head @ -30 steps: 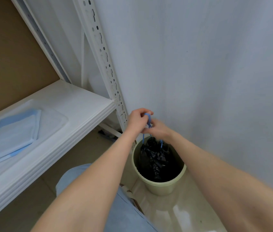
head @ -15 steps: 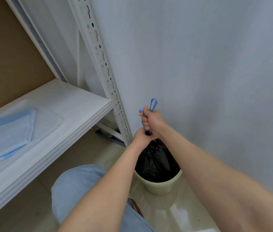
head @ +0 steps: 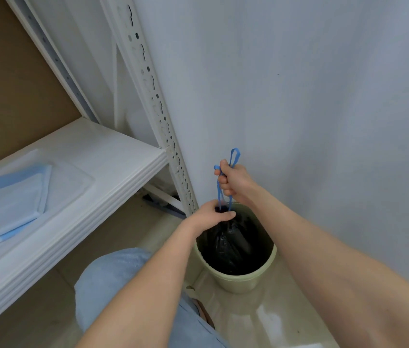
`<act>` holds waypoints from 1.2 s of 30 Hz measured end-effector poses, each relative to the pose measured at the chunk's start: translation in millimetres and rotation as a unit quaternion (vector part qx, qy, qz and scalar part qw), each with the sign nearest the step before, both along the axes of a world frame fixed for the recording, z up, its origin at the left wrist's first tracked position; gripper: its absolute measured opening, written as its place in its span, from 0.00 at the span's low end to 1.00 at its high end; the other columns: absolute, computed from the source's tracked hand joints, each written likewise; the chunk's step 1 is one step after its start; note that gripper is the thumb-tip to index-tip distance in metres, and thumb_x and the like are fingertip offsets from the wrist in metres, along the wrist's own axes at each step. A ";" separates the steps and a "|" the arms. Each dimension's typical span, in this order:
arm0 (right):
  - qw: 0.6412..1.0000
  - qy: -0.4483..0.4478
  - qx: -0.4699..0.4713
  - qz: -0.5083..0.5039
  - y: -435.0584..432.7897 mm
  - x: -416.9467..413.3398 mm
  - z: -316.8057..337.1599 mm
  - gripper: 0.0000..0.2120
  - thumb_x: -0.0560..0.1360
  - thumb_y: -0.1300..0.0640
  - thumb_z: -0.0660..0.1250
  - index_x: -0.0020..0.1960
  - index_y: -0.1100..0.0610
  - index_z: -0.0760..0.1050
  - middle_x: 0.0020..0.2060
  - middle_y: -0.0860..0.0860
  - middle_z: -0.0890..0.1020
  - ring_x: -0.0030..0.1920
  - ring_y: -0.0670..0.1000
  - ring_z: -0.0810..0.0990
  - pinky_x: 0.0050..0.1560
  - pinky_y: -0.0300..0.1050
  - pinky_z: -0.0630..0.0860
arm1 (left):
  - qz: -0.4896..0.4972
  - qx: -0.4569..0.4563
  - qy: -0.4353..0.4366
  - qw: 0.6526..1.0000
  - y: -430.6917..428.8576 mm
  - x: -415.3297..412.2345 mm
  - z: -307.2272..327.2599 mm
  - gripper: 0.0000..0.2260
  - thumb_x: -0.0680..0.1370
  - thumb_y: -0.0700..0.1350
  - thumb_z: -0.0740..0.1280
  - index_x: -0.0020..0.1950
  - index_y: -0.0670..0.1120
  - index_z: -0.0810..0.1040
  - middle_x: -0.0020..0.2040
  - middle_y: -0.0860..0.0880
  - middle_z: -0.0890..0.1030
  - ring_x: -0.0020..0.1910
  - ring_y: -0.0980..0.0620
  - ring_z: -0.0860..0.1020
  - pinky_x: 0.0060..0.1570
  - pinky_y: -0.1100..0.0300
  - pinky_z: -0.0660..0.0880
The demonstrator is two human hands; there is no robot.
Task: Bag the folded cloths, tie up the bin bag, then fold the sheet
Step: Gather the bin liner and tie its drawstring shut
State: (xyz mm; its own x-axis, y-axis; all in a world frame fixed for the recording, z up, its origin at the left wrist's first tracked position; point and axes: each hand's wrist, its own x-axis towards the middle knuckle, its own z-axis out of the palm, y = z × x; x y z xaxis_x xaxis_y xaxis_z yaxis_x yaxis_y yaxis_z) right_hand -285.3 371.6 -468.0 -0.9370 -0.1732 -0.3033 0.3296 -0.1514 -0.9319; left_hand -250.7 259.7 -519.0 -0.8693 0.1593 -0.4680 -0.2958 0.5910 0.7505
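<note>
A black bin bag sits inside a pale green bin on the floor by the wall. My left hand is closed around the bag's gathered neck just above the bin's rim. My right hand is held higher, fisted on the blue drawstring, whose loop sticks out above my fingers while two strands run taut down to the neck. On the white shelf at the left lies a clear bag holding folded blue cloths.
A white slotted shelf post stands just left of the bin, and a white wall is close behind it. The shelf board juts out at the left. My knee in light blue trousers is below my arms.
My right hand has lifted the blue drawstring upward, pulling it tight. My left hand has dropped down to the bag's neck, and the bag's mouth has drawn closed.
</note>
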 end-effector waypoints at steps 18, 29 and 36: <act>0.996 -0.050 0.056 0.050 -0.9 17.0 -9.8 0.14 0.83 0.58 0.54 0.45 0.60 0.75 0.35 0.55 0.80 0.27 0.45 0.68 0.23 0.34 0.64 | 0.189 0.043 0.224 0.955 -13.1 4.5 49.1 0.04 0.75 0.40 0.64 0.42 0.43 0.78 0.34 0.51 0.76 0.35 0.55 0.74 0.40 0.60 0.72; 0.900 0.139 0.370 0.185 10.4 7.5 -13.2 0.10 0.70 0.69 0.69 0.42 0.55 0.74 0.41 0.52 0.78 0.43 0.51 0.75 0.47 0.44 0.74 | 0.122 0.093 0.061 0.986 0.1 -1.5 42.4 0.18 0.79 0.35 0.50 0.66 0.40 0.72 0.51 0.42 0.79 0.37 0.51 0.78 0.44 0.62 0.75; 0.882 0.208 0.421 0.043 4.2 10.7 -34.0 0.05 0.71 0.65 0.68 0.42 0.56 0.78 0.47 0.54 0.78 0.48 0.54 0.77 0.50 0.46 0.75 | 0.049 0.093 0.078 0.991 3.6 2.2 31.4 0.27 0.77 0.27 0.53 0.72 0.46 0.66 0.68 0.47 0.71 0.46 0.43 0.79 0.35 0.66 0.79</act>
State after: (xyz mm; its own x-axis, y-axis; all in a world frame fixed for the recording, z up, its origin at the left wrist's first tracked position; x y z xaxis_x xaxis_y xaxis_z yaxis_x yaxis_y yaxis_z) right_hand -274.6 375.8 -502.0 -0.9921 -0.1253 0.0081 -0.0896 0.6615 -0.7445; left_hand -248.5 263.2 -487.7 -0.9446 0.1409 -0.2964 -0.2164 0.4113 0.8854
